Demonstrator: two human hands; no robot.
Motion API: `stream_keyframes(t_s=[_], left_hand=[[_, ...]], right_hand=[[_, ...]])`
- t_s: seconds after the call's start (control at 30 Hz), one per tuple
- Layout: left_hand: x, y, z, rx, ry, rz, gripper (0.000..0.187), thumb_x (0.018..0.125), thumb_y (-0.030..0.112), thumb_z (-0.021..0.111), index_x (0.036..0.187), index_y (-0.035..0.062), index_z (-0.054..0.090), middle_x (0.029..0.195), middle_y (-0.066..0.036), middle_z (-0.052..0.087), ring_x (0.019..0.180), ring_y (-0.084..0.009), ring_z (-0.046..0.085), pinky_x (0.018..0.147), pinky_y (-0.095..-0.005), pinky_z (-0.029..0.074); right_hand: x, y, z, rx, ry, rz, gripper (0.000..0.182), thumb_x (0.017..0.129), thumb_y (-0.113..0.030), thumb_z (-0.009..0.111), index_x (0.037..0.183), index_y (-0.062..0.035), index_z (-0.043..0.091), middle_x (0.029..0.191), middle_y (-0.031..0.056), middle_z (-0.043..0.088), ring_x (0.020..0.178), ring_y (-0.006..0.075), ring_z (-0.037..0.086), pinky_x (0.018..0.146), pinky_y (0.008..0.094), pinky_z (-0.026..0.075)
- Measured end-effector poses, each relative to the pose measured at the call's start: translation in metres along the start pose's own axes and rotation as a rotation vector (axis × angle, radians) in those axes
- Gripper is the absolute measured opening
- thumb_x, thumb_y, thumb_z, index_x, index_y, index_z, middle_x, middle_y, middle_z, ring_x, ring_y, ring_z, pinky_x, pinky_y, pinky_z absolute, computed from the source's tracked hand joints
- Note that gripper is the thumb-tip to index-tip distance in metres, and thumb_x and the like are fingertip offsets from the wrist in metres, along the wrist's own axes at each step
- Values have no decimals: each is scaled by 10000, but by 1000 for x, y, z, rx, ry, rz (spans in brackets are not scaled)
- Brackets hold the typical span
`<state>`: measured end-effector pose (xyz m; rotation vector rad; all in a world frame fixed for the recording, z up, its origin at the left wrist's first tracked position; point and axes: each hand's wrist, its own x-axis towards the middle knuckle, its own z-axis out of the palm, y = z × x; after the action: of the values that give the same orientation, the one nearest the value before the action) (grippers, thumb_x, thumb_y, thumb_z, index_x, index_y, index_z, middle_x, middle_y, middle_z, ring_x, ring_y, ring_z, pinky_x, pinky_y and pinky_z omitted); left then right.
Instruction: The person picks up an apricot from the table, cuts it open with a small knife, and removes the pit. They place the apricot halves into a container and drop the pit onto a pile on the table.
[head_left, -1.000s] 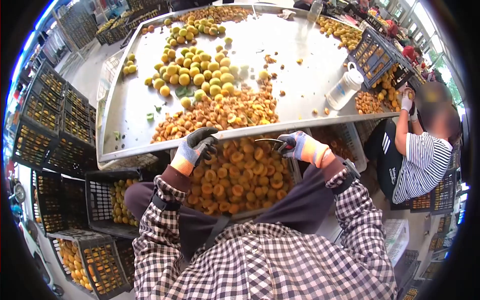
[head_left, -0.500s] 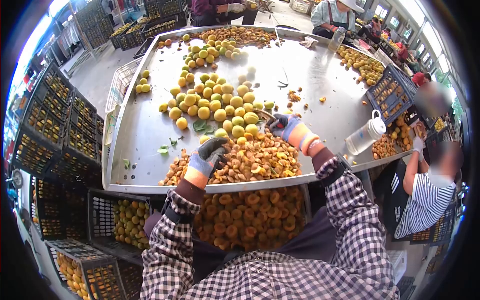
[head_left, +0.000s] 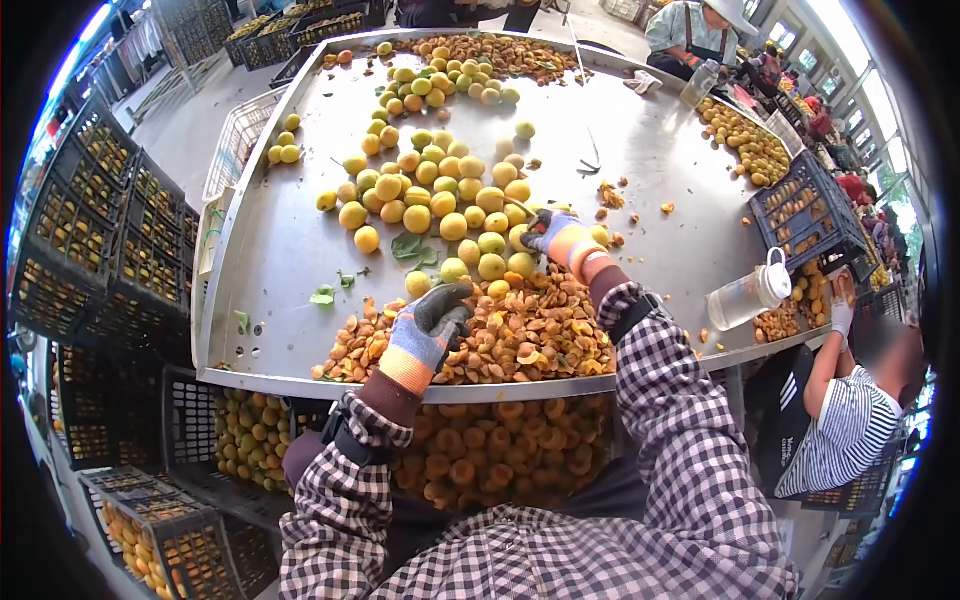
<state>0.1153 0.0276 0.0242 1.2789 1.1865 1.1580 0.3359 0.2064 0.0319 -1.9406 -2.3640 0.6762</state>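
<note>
My left hand [head_left: 428, 325], in a grey, blue and orange glove, hovers over the near-left part of a heap of pits [head_left: 530, 335]. Its fingers are bent, with the thumb apart from them, and I see nothing between them. At the far edge of the heap, my right hand [head_left: 562, 240] is closed around a thin, brownish curved tool [head_left: 518, 206], mostly hidden by the glove. The tool reaches toward yellow-green apricots [head_left: 440, 190] spread over the metal table [head_left: 300, 230]. Green leaves [head_left: 412, 248] lie left of the fruit.
Below the table edge sits a crate of halved apricots [head_left: 500, 450]. Black crates [head_left: 85, 260] of fruit stack up at left. A clear bottle [head_left: 745, 295] and a blue crate [head_left: 805, 210] are at right. A co-worker in a striped shirt [head_left: 845, 430] sits there; another [head_left: 690, 45] is beyond.
My right hand has moved a little left and away from me, toward the whole apricots. My left hand has shifted slightly right over the pits. The whole view has also shifted a little.
</note>
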Motion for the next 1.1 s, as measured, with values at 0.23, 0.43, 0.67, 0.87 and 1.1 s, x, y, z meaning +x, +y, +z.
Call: stream_keyframes(t_s=[0.23,0.43,0.67,0.87,1.1], left_hand=[[-7,3,7,-227,-34,-137,281,891,-27,533,1167,-11,583,988,-78,651,858,-120,618,741,-236,524],[-11,11,13,-338,-21,-174,255,901,18,546,1148,49,602,913,-47,652,674,-81,592,504,-191,424],[-15,8,10,-287,8,-75,265,906,3,544,1162,44,599,928,-32,653,685,-72,579,548,-197,441],[-20,18,10,-237,-25,-127,292,906,-3,533,1196,8,568,958,-58,654,743,-96,612,641,-214,510],[-25,14,4,-53,-1,55,296,904,-24,527,1196,5,565,1042,-45,637,875,-82,590,730,-227,505]], right_hand=[[-44,31,-21,1104,-142,152,337,809,-318,739,1013,-77,620,542,-21,485,386,98,382,355,266,297],[-90,3,-31,1310,-277,81,284,859,-252,691,1035,-77,554,609,-32,474,445,51,379,377,211,320],[-71,2,-21,1360,-210,159,278,858,-255,693,1041,-92,562,714,-8,570,460,41,390,386,196,332],[-11,14,12,283,226,54,370,787,-362,709,1000,-64,657,897,106,682,847,259,646,771,357,495],[7,-20,6,-55,222,4,496,821,-516,602,1080,-96,644,1011,190,655,989,347,609,854,417,480]])
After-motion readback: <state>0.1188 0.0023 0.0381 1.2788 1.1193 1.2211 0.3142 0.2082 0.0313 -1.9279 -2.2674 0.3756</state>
